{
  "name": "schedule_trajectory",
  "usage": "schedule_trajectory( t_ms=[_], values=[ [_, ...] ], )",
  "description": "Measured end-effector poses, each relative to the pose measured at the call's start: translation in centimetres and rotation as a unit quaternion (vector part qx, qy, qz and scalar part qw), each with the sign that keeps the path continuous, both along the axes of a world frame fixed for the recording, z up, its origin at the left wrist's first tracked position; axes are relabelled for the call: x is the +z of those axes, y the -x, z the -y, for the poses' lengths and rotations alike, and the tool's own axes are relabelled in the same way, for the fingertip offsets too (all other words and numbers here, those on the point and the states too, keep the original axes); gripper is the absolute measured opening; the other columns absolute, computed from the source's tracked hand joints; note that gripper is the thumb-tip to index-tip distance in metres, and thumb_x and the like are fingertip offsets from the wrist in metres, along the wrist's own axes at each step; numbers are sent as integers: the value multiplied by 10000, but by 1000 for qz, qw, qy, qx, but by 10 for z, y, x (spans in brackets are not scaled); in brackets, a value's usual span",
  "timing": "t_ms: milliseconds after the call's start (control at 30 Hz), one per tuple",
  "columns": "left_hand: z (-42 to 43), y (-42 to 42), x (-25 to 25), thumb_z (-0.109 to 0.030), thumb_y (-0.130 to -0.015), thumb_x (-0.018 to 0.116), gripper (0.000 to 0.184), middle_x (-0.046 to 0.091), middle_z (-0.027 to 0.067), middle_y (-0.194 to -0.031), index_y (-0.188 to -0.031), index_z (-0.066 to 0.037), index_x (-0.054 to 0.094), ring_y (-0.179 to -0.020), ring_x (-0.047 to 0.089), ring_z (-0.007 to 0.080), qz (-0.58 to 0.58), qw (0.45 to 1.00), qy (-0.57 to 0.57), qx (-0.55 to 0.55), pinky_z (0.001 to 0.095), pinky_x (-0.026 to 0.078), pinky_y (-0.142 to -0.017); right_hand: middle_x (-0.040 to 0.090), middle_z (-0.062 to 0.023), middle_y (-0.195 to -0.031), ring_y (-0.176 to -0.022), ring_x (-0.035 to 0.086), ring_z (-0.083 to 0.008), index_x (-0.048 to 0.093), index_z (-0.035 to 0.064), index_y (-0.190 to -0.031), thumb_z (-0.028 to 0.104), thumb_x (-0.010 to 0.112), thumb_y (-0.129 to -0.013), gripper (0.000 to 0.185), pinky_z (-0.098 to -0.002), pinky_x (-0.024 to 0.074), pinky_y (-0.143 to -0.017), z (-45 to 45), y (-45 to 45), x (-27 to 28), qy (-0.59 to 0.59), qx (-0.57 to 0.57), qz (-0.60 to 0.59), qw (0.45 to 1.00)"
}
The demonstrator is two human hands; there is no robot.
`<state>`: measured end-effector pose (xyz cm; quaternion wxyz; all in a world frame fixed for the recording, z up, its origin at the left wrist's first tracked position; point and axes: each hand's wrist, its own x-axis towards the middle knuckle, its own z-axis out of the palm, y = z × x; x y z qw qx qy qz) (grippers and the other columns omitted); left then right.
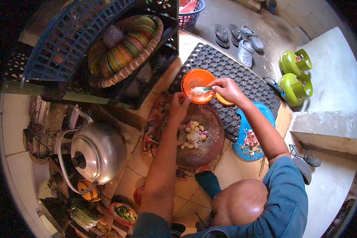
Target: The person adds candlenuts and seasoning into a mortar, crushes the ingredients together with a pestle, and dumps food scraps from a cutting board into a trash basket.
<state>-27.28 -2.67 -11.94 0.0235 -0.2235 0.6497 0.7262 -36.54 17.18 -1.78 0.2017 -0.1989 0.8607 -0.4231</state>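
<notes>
- A silver kettle [95,152] is standing at left.
- A woven basket [125,49] is resting on a dark rack [171,20].
- Green gas cylinders [290,87] are standing beside a white wall [329,75].
- Gray clogs [245,53] are lying beside black flip-flops [221,35].

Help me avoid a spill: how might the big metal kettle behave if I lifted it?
The kettle should feel rigid, being metal. Its large body could be heavy if full, though the lid hides the contents. The smooth, rounded side may slip if gripped there, so the arched handle looks safer.
</notes>
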Motion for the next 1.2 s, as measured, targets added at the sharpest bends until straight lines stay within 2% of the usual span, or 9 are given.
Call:
schedule_trajectory(
  t_ms=[167,300,400,500,633,833,967,1067,1200],
  values=[
    [1,-4,22,-176,-818,671,333,567,52,-938,-1053,-36,481,-805,546,122,4,1000,26,-10,256,467,-636,687,-144,-812,-753,671,-180,680,-16,-973,86,566,-831,209,-312,520,-724,-10,-8,21,35,-41,-8,999],
    [4,-7,22,-184,-829,660,319,564,47,-919,-1045,-39,476,-801,549,120,-38,997,53,-31,260,469,-625,697,-94,-839,-707,646,-171,679,38,-1007,75,596,-818,209,-303,514,-663,-15,-56,60,-9,0,-110,994],
    [4,-6,12,-189,-829,657,311,560,47,-915,-1032,-41,473,-802,550,119,-49,999,17,-16,266,473,-622,681,-99,-828,-650,611,-230,682,71,-984,55,632,-769,221,-336,504,-591,-17,-99,68,-140,136,-212,958],
    [4,-5,14,-193,-829,657,307,557,50,-921,-1019,-41,470,-808,552,121,-39,998,25,-32,270,477,-621,660,-82,-778,-639,583,-251,674,102,-991,36,646,-723,278,-355,491,-554,-12,-93,55,-61,106,-370,921],
    [7,-3,18,-202,-825,661,319,561,58,-935,-1021,-34,475,-815,556,129,-14,998,43,-37,278,481,-643,674,-86,-795,-733,643,-254,657,97,-898,110,613,-702,201,-368,535,-634,8,-40,38,-224,88,-425,873],
    [6,-1,9,-192,-813,664,325,573,73,-942,-1034,-18,501,-839,553,148,-10,997,63,-31,295,478,-716,665,-141,-732,-724,669,-284,679,86,-732,128,585,-712,105,-390,544,-631,54,11,-31,-319,158,-370,858],
    [6,2,2,-186,-805,661,306,577,74,-918,-1018,-25,512,-821,541,138,-21,998,49,-18,290,470,-715,669,-194,-808,-759,662,-327,688,1,-841,104,594,-728,179,-403,533,-669,46,1,-16,-208,174,-177,946],
    [7,2,-1,-195,-800,664,308,580,73,-920,-1013,-32,514,-816,538,133,-14,998,34,-44,294,468,-723,680,-169,-856,-781,670,-249,683,20,-960,70,584,-796,198,-364,519,-735,29,3,-8,-78,110,-90,987],
    [6,0,8,-204,-804,665,307,580,71,-932,-1010,-34,512,-816,545,138,-4,998,45,-34,300,468,-731,692,-98,-868,-802,645,-139,666,-25,-1006,111,572,-860,221,-297,504,-743,3,5,5,-20,65,-22,997]
  ],
)
